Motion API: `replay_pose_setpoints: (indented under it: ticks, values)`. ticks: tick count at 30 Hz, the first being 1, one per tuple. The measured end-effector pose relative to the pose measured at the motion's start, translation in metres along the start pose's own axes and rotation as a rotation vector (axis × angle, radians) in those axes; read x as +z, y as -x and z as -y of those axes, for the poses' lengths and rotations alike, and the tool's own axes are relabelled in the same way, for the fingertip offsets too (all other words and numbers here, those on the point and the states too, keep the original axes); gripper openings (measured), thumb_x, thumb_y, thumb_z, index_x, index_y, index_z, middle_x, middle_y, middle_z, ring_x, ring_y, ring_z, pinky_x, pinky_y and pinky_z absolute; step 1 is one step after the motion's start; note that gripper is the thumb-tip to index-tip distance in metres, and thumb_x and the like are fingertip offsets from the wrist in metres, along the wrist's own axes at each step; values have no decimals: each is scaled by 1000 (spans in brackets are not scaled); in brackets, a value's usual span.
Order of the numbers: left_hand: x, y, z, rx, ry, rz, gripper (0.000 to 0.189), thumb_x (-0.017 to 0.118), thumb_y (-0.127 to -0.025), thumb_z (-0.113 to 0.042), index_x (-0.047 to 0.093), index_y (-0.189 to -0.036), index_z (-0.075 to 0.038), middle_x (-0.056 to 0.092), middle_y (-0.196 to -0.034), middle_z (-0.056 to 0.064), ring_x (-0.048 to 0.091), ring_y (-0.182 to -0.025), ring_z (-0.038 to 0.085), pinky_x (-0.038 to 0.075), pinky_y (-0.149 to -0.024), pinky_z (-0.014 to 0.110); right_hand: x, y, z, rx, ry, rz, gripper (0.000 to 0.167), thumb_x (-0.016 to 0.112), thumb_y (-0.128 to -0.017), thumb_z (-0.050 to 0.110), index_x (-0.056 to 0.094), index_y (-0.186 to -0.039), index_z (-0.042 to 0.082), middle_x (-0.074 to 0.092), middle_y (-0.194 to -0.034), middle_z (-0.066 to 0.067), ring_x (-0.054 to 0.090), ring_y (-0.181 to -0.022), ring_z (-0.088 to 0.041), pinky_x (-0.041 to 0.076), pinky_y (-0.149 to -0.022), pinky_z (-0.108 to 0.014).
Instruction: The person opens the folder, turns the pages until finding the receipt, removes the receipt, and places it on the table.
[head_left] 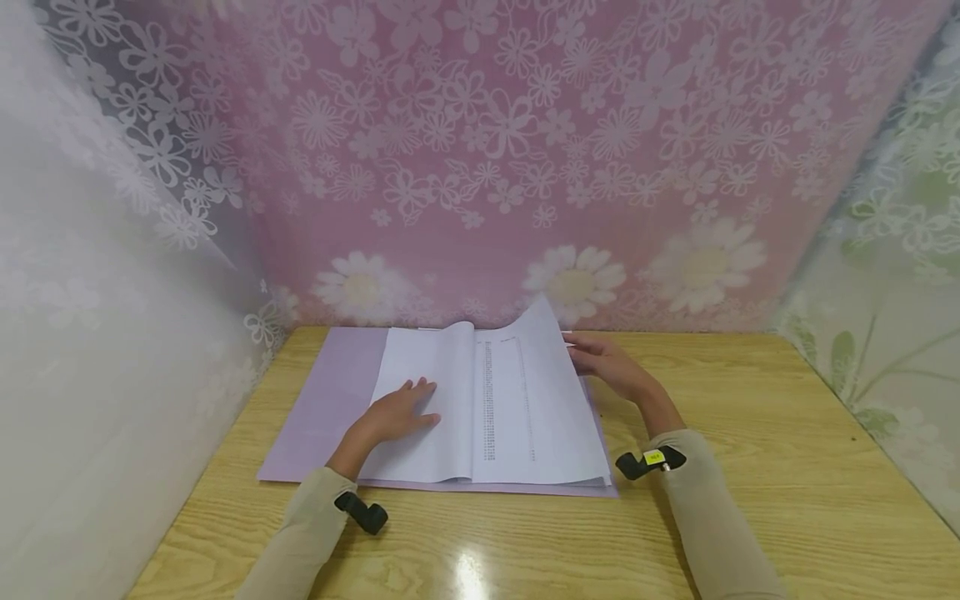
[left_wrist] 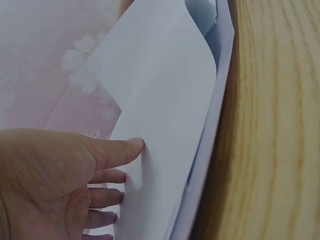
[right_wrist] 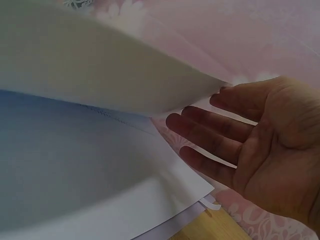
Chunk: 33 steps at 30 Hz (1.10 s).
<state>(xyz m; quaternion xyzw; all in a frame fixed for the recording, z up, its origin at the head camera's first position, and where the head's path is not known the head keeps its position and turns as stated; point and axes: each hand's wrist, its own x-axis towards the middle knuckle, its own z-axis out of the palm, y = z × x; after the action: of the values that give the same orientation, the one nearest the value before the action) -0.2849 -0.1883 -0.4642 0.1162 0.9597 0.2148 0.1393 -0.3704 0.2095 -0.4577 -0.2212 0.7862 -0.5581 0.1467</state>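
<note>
A lilac folder [head_left: 347, 367] lies spread on the table with a stack of white sheets inside. My left hand [head_left: 400, 414] rests on the blank left-hand sheet [head_left: 450, 450], fingers spread and straight; in the left wrist view its thumb [left_wrist: 120, 151] touches the paper. At the upper right edge, my right hand [head_left: 609, 367] pinches a printed page [head_left: 551, 408] between thumb and index finger, as the right wrist view shows. The other fingers [right_wrist: 210, 135] extend beneath it. That page's far corner curls upward, and another sheet [right_wrist: 100, 185] lies below.
The folder sits on a wood-grain table [head_left: 750, 433], close to a pink floral backdrop [head_left: 480, 167] at the far edge. Pale patterned sheets hang on the left and right. A small white tab [right_wrist: 211, 204] sticks out beside the papers.
</note>
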Motion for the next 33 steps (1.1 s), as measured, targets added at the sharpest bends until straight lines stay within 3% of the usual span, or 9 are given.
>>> replay_pose_setpoints:
  ticks: [5, 10, 24, 33]
  values:
    - [1, 0, 0, -7, 8, -10, 68, 61, -101, -41, 40, -158, -11, 30, -167, 14, 23, -156, 39, 29, -122, 61, 2, 0, 2, -23, 45, 38, 55, 60, -104, 25, 45, -154, 10, 53, -151, -20, 60, -131, -35, 56, -102, -38]
    - [2, -1, 1, -10, 0, -11, 68, 61, -101, -42, 39, -158, -12, 30, -167, 13, 24, -156, 39, 29, -121, 62, 3, 2, 5, -9, 88, 119, 68, 69, -98, 18, 38, -158, 10, 47, -155, -25, 51, -139, -44, 50, -109, -51]
    - [0, 0, 0, -7, 2, -9, 68, 61, -101, -42, 40, -157, -10, 30, -167, 15, 23, -156, 39, 29, -121, 61, 8, 9, 21, -1, 178, 257, 94, 80, -88, 20, 24, -164, 22, 35, -163, -21, 50, -139, -46, 49, -109, -55]
    - [0, 1, -2, -11, -2, -6, 68, 61, -101, -42, 38, -158, -11, 29, -167, 14, 23, -156, 39, 29, -122, 61, 15, 12, 30, -76, 228, 281, 104, 83, -86, 17, 16, -165, 21, 29, -165, -24, 46, -142, -47, 40, -114, -63]
